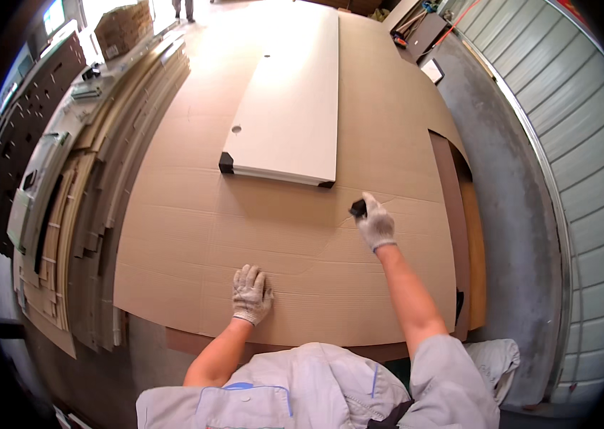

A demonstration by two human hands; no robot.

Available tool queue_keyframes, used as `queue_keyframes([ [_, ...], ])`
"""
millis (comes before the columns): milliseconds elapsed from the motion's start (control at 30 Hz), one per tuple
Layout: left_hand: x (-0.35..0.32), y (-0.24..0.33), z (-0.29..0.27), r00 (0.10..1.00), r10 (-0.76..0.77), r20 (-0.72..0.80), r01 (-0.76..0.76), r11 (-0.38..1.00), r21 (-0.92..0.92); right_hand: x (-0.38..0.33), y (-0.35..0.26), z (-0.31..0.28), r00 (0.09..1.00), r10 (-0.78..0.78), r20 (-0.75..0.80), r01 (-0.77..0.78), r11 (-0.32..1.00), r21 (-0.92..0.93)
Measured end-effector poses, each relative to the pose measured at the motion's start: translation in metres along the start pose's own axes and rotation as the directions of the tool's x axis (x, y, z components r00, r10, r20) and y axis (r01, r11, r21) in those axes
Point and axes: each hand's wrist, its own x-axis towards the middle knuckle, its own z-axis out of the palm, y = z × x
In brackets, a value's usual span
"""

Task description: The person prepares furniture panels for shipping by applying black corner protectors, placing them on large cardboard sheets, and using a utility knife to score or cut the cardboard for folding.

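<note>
A long white panel stack lies on the brown cardboard sheet, its length pointing away from me. Black corner protectors cap its two near corners: one at the left, another at the right. My right hand, in a pale work glove, pinches a small black corner protector just off the panels' near right corner, apart from them. Flat on the cardboard near its front edge rests my gloved left hand, holding nothing that I can see.
Stacked boards run along the left side, with a cardboard box at their far end. Brown boards show under the cardboard's right edge. A grey floor strip and a ribbed wall are on the right. Far off, a person's legs show.
</note>
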Motion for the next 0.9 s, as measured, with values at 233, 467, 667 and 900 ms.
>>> queue_keyframes([
  [233,0.006,-0.002,0.0,0.998,-0.062,0.031,0.061,0.998,0.028,0.084,0.037,0.087,0.991,-0.046,0.122,0.052,0.998,-0.043],
  [467,0.012,-0.002,0.002,0.999,-0.049,0.02,0.048,0.999,0.02,0.104,0.042,0.111,0.989,-0.086,0.12,0.084,0.996,0.016],
  [667,0.012,-0.003,0.006,0.999,-0.044,0.011,0.043,0.998,0.039,0.124,0.023,0.098,0.957,-0.088,0.277,0.084,0.996,0.027],
  [900,0.013,-0.002,0.004,0.999,-0.051,0.01,0.051,0.999,0.013,0.138,0.016,0.107,0.919,-0.022,0.394,0.059,0.995,-0.082],
])
